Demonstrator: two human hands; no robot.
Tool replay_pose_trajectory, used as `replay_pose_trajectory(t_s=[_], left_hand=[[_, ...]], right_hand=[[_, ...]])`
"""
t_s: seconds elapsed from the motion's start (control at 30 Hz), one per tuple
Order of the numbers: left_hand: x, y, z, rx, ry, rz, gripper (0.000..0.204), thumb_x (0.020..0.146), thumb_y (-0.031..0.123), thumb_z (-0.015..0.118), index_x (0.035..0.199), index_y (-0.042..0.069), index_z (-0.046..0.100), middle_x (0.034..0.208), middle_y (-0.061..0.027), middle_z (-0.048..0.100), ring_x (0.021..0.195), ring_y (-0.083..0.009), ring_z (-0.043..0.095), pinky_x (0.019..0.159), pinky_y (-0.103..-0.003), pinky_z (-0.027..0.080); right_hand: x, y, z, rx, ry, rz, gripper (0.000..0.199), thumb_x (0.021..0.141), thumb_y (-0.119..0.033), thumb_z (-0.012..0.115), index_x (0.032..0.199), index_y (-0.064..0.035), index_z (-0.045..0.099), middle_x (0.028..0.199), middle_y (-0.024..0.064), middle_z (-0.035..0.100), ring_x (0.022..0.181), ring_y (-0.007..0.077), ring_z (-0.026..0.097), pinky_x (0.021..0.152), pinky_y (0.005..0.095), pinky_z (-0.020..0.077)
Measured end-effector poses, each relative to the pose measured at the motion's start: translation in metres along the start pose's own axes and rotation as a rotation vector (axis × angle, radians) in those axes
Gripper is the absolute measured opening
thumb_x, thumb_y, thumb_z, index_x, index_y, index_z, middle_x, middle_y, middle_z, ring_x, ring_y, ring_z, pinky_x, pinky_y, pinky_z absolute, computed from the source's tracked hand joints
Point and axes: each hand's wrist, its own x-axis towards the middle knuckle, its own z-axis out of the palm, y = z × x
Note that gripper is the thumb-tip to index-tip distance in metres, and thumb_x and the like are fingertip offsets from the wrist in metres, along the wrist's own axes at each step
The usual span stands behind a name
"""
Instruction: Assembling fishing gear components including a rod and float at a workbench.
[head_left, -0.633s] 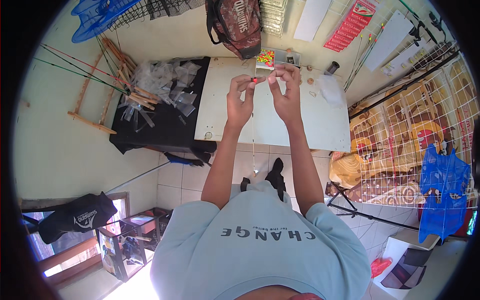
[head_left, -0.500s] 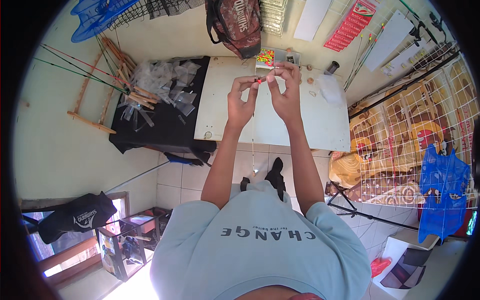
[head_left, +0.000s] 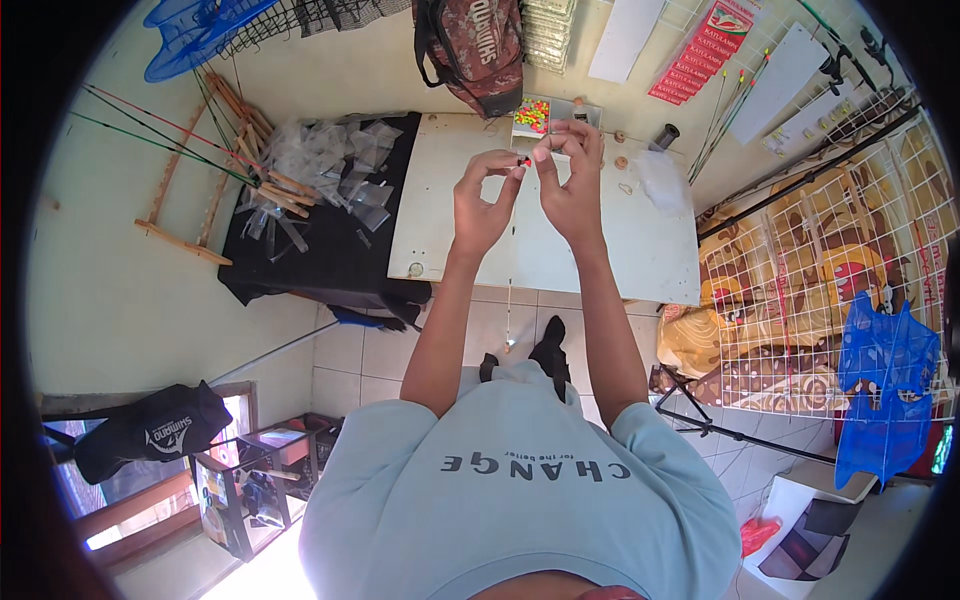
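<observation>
Stretching both forearms [head_left: 437, 340] from lower centre toward upper centre of the frame. Pinching a small red-and-black piece [head_left: 525, 163] there, between thumb and index of the left hand [head_left: 480, 208]; curling the right hand [head_left: 572, 195] just beside it, grip impossible to tell. Showing against the white tabletop [head_left: 640, 240], just below bright multicoloured pieces [head_left: 531, 115].

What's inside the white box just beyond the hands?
The white box holds many small bright pieces in red, yellow and green. The lower layers and the bottom are covered by the top ones, so they cannot be seen.
</observation>
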Motion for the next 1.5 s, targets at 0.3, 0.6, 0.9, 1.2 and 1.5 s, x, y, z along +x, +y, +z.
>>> replay_pose_trajectory(t_s=[0.3,0.6,0.9,1.2,1.5], left_hand=[[0.0,-0.001,-0.001,0.049,0.013,0.024,0.015,0.085,0.0,0.064,0.1,0.001,0.059,0.098,-0.0079,0.062,0.088,-0.0137,0.059,0.077,-0.026,0.047],[0.001,0.003,-0.003,0.039,-0.002,-0.013,0.015,0.085,0.0,0.064,0.1,0.001,0.062,0.097,-0.0078,0.062,0.087,-0.013,0.058,0.077,-0.026,0.046],[0.002,0.0,-0.003,0.015,0.045,-0.001,0.015,0.082,0.002,0.067,0.096,0.002,0.064,0.096,-0.0091,0.065,0.079,-0.0152,0.06,0.07,-0.026,0.05],[0.002,0.002,-0.008,-0.012,-0.007,-0.11,0.019,0.083,-0.002,0.066,0.101,-0.002,0.063,0.1,-0.0087,0.062,0.087,-0.0132,0.06,0.084,-0.028,0.047],[0.003,0.0,-0.006,-0.122,0.013,-0.14,0.024,0.083,0.006,0.067,0.107,0.003,0.065,0.091,-0.0081,0.067,0.083,-0.0114,0.062,0.078,-0.026,0.048]], right_hand=[[-0.001,0.001,-0.002,0.035,-0.022,0.031,0.008,0.084,-0.012,0.064,0.085,-0.0064,0.058,0.113,0.009,0.047,0.111,0.0279,0.04,0.098,0.0408,0.0318],[0.004,0.004,-0.004,0.037,-0.085,0.082,0.008,0.081,-0.009,0.065,0.085,-0.0061,0.059,0.112,0.0096,0.048,0.112,0.0287,0.041,0.097,0.0405,0.0324],[0.005,0.002,-0.003,0.012,-0.109,0.076,0.009,0.079,-0.01,0.067,0.085,-0.0061,0.061,0.111,0.0097,0.049,0.112,0.0291,0.042,0.096,0.0412,0.0347],[0.007,-0.004,-0.009,-0.055,-0.116,-0.063,0.011,0.077,-0.01,0.07,0.085,-0.0085,0.063,0.112,0.0081,0.05,0.108,0.0274,0.044,0.092,0.0401,0.0377],[0.008,-0.001,-0.012,-0.071,-0.134,-0.057,0.011,0.076,-0.007,0.068,0.086,-0.0092,0.064,0.11,0.0075,0.051,0.105,0.0269,0.047,0.091,0.0387,0.0389]])
